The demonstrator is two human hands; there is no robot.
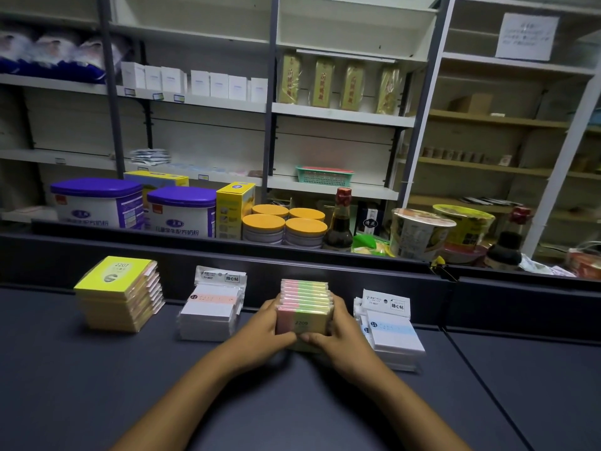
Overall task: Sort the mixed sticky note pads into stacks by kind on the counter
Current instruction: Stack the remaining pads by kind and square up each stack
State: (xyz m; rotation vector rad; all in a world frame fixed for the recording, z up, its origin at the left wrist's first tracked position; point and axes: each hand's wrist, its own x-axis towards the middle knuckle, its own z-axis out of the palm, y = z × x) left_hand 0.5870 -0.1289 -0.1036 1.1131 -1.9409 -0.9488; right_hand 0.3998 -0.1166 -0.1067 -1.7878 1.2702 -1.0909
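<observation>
Four stacks of sticky note pads stand in a row on the dark counter (97,385). A stack of pink, green and yellow striped pads (305,304) marked 2209 stands in the middle. My left hand (271,325) grips its left side and my right hand (341,328) grips its right side, thumbs meeting on its front face. At the far left is a stack of yellow pads (118,296) marked 2207. Between them sits a stack of white pads with a pink band (213,312). To the right lies a stack of white pads with a blue band (393,328).
A raised dark ledge (325,270) runs behind the stacks. Beyond it stand milk powder tins (180,211), orange-lidded jars (284,227), sauce bottles (340,221) and noodle cups (419,234). Shelving fills the background.
</observation>
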